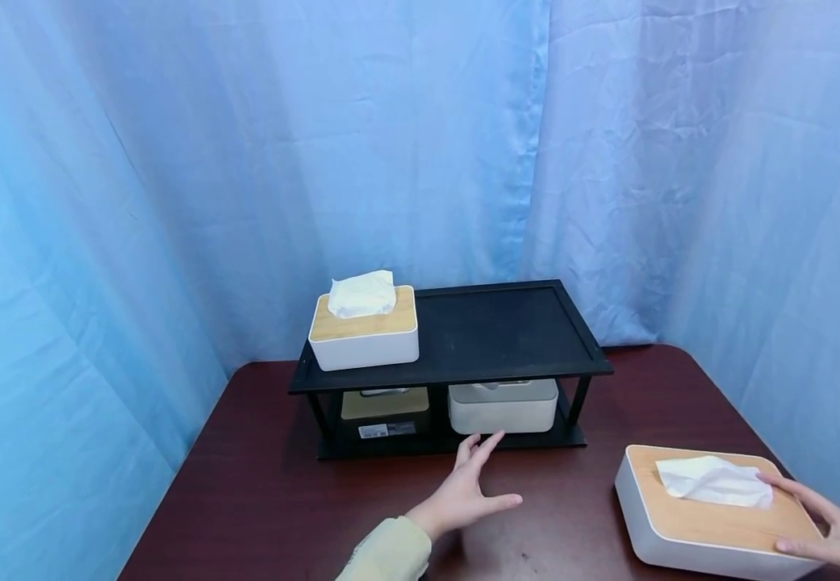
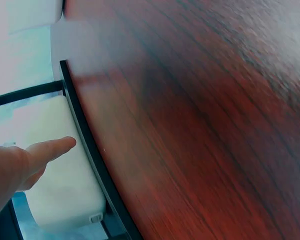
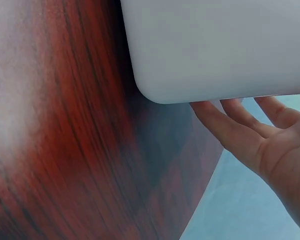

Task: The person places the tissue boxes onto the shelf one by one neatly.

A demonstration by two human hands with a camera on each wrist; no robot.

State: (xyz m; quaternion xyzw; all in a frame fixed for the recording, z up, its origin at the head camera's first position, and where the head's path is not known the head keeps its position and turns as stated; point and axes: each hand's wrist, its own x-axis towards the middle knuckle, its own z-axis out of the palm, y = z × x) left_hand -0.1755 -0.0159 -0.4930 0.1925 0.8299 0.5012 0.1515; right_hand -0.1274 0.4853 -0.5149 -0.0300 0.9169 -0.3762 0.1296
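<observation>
At the table's right side stands a white tissue box (image 1: 717, 557) with a wood-coloured lid, a white tissue (image 1: 713, 482) sticking out of its slot. My right hand (image 1: 829, 537) reaches over its right end, fingers extended across the lid and one fingertip at the tissue. In the right wrist view the box (image 3: 215, 50) hides the fingertips of this hand (image 3: 270, 145); contact is hard to tell. My left hand (image 1: 463, 488) hovers over the table with fingers spread, holding nothing. Ahead of it a white box (image 1: 503, 413) sits on the black rack's lower shelf.
The black two-tier rack (image 1: 492, 335) stands at the back of the dark red table (image 1: 260, 500). Another wood-lidded tissue box (image 1: 367, 351) is on its top left. A dark box (image 1: 385, 411) with a tan lid sits below. Blue curtains (image 1: 427, 161) surround the table.
</observation>
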